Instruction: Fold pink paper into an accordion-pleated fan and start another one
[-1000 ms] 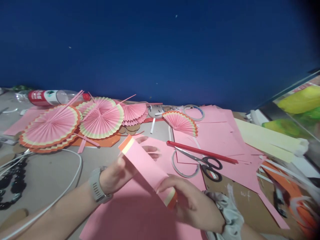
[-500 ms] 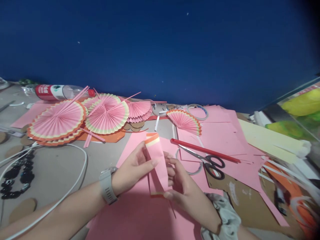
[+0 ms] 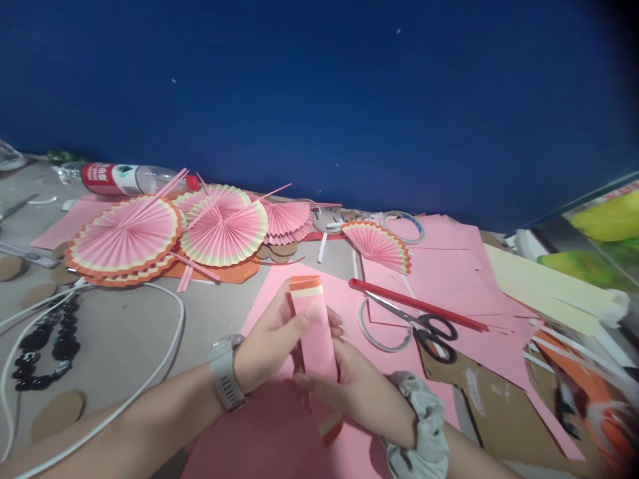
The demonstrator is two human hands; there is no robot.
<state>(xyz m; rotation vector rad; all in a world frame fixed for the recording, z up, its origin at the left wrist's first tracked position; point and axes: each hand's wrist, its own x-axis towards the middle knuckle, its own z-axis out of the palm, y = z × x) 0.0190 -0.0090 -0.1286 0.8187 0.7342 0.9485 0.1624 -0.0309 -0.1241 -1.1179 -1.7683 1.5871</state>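
Observation:
A folded pink paper strip (image 3: pixel 318 339) with orange and cream bands at both ends stands between my hands, over a large pink sheet (image 3: pixel 239 432). My left hand (image 3: pixel 274 336) grips its upper part, thumb on the front face. Lower down, my right hand (image 3: pixel 352 382) holds the strip with its thumb across the front and fingers behind. To the right lie black-handled scissors (image 3: pixel 434 329), a red stick (image 3: pixel 419 304) and a tape ring (image 3: pixel 363 326).
Pleated paper rosettes (image 3: pixel 124 236) and a pleated fan (image 3: pixel 377 245) lie behind, with a plastic bottle (image 3: pixel 134 179) at the back left. Black beads (image 3: pixel 64 346) and a white cable (image 3: pixel 180 306) are at left, cardboard (image 3: pixel 499 399) at right.
The strip has gone from slightly spread to pressed narrower, its lower end now tilted out to the right. My right hand has moved in and closed round it. The view has shifted slightly.

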